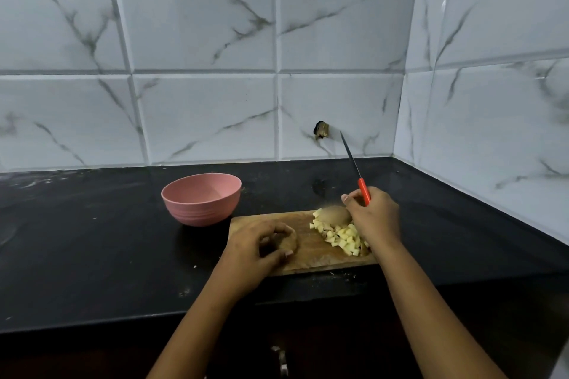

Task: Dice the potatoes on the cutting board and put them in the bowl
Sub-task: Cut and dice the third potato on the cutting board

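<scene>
A wooden cutting board [308, 251] lies on the black counter. My left hand [261, 248] grips a brown potato piece [289, 241] at the board's left part. A pile of pale potato dice [341, 237] lies on the board's right part, with a larger potato half [334, 215] behind it. My right hand [374, 214] is over the dice and holds a knife by its red handle [364, 191], the blade [349, 154] pointing up and away. A pink bowl [201, 198] with nothing visible inside stands behind and left of the board.
The black counter [92, 240] runs into a corner of white marble-look tiled walls [215, 71] at the back and right. A dark hole in the wall [321, 129] sits behind the board. A cabinet handle [281, 360] shows below the counter edge.
</scene>
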The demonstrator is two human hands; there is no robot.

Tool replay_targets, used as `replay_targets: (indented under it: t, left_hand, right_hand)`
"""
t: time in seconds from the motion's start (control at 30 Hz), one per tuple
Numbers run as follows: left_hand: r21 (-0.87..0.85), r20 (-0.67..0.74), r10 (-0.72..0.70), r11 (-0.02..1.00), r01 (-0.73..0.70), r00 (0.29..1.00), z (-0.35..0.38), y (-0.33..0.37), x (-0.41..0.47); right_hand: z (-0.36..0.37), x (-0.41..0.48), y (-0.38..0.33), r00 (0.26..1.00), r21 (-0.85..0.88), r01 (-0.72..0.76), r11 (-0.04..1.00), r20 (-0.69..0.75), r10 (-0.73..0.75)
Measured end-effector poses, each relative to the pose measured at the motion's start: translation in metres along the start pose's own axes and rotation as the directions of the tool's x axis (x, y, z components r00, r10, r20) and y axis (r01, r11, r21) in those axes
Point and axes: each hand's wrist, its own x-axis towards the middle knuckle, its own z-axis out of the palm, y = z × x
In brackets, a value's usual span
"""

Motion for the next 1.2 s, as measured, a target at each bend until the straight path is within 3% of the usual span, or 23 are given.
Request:
replay_targets:
  t: [0.1, 0.17, 0.27, 0.33, 0.4, 0.57, 0.9, 1.07, 1.2]
  left_hand:
    - [-0.015, -0.042, -0.049, 0.999, 0.048, 0.998, -0.001, -0.001, 0.001]
    - [0.026, -0.014, -0.086, 0.996, 0.087, 0.996, -0.001, -0.002, 0.003]
    - [0.09, 0.03, -0.139, 0.987, 0.136, 0.99, 0.001, -0.005, 0.005]
    - [0.099, 0.026, -0.166, 0.982, 0.163, 0.986, 0.001, -0.005, 0.005]
    - [0.102, 0.027, -0.194, 0.976, 0.191, 0.981, 0.0, -0.004, 0.005]
    - [0.135, 0.021, -0.239, 0.963, 0.234, 0.971, 0.0, 0.002, 0.005]
    - [0.196, 0.06, -0.248, 0.953, 0.232, 0.967, 0.0, 0.002, 0.007]
    - [0.165, 0.078, -0.257, 0.956, 0.241, 0.963, 0.0, 0.003, 0.008]
    - [0.143, 0.062, -0.261, 0.957, 0.251, 0.963, 0.0, 0.001, 0.007]
  right_hand:
    - [-0.008, -0.01, -0.011, 0.995, -0.05, 0.091, 0.995, -0.039, -0.093]
    - [-0.016, -0.027, -0.026, 0.993, 0.017, 0.114, 0.993, 0.013, -0.114]
    - [-0.027, -0.062, -0.047, 0.957, 0.157, -0.008, 0.988, 0.288, -0.038]
    - [-0.029, -0.083, -0.049, 0.89, 0.075, -0.009, 0.997, 0.456, -0.026]
    - [-0.026, -0.098, -0.045, 0.846, -0.06, 0.095, 0.994, 0.531, -0.049]
    - [-0.017, -0.11, -0.038, 0.858, -0.368, 0.283, 0.886, 0.51, -0.062]
    - [-0.014, -0.102, -0.054, 0.796, -0.483, 0.316, 0.817, 0.603, 0.049]
    - [-0.017, -0.089, -0.069, 0.696, -0.504, 0.229, 0.833, 0.683, 0.222]
    - [-0.002, -0.075, -0.086, 0.624, -0.622, 0.303, 0.722, 0.702, 0.343]
